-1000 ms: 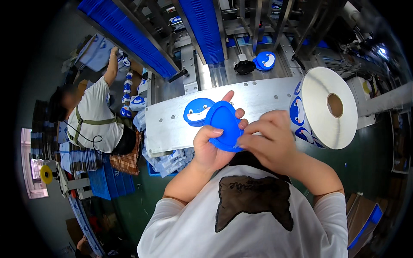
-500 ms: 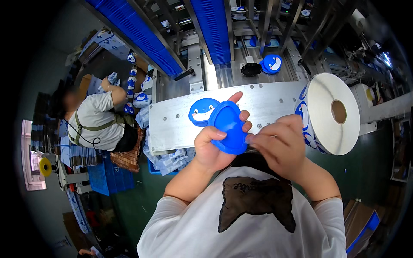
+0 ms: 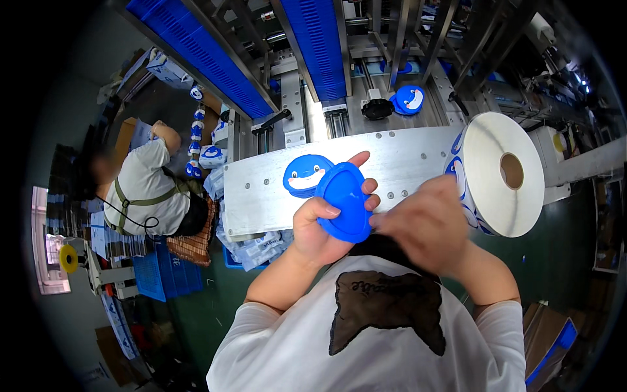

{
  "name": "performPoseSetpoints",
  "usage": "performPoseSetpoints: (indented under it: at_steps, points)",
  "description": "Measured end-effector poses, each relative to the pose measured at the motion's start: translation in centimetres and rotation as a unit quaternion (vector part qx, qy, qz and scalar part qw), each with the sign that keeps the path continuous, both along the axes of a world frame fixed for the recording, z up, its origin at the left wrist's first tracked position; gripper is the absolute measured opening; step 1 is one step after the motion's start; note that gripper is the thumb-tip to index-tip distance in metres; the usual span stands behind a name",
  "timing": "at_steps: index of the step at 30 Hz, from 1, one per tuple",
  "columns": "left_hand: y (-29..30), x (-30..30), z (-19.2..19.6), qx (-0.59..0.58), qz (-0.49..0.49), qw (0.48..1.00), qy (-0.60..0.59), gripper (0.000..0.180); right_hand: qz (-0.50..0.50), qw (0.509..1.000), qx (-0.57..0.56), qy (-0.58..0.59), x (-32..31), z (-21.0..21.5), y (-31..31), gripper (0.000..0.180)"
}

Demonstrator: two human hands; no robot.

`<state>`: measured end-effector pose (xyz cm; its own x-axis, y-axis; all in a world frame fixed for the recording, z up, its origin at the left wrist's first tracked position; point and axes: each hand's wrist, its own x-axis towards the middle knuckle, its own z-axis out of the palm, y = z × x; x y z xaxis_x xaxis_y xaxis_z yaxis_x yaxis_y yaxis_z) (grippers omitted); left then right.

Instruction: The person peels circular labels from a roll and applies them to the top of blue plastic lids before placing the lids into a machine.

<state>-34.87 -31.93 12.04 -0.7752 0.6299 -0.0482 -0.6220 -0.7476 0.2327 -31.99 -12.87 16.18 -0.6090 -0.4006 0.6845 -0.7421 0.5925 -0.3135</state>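
My left hand [image 3: 313, 225] is closed round a blue plastic lid [image 3: 345, 204], an oval with a raised rim, held tilted above the near edge of the metal plate. Its thumb presses the lid's left side and the fingers come round from behind. At the lid's lower right edge is my right hand [image 3: 424, 225], blurred by motion, its fingers drawn together in a pinch. What they hold, if anything, is too small to make out. Just behind the lid, a stack of blue lids with smiling whale-face stickers [image 3: 305, 175] rests on the plate, partly covered by the held lid.
The metal plate [image 3: 251, 206] fronts a machine with tall blue stacks [image 3: 318, 49]. A large roll of stickers [image 3: 480, 189] stands at its right end. More whale-face lids [image 3: 408, 100] sit farther back. At left, another person [image 3: 147, 189] works near a blue crate [image 3: 166, 271].
My right hand has shifted slightly and is more blurred. The lid in my left hand has tilted a little and sits slightly lower. The co-worker's arm has moved.
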Motion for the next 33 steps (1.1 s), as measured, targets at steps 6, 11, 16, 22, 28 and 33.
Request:
performPoseSetpoints:
  at_steps: [6,11,16,22,28,33]
  points:
    - [0.4,-0.4,0.1,-0.028,0.011,1.0,-0.003,0.096,0.026,1.0,-0.002,0.008,0.0,-1.8,-0.8,0.021]
    - [0.3,-0.7,0.0,-0.025,-0.011,0.999,0.019,0.091,0.021,1.0,0.005,-0.004,0.3,-1.3,-0.9,0.024]
    - [0.4,-0.7,-0.3,-0.002,-0.002,1.0,0.024,0.093,-0.024,1.0,0.003,0.008,-0.1,-1.0,0.0,0.03]
    - [1.2,-0.8,0.0,-0.022,0.002,0.999,0.042,0.078,0.014,0.999,-0.03,0.01,-0.6,-1.6,-2.5,0.027]
    - [0.9,-0.7,-0.8,0.013,-0.028,0.997,0.068,0.082,-0.04,0.996,-0.074,0.0,-0.9,-1.2,-1.5,0.025]
    - [1.1,-0.9,0.3,-0.018,-0.015,0.998,0.056,0.08,-0.001,0.999,-0.052,-0.007,-0.6,-1.3,-2.6,0.023]
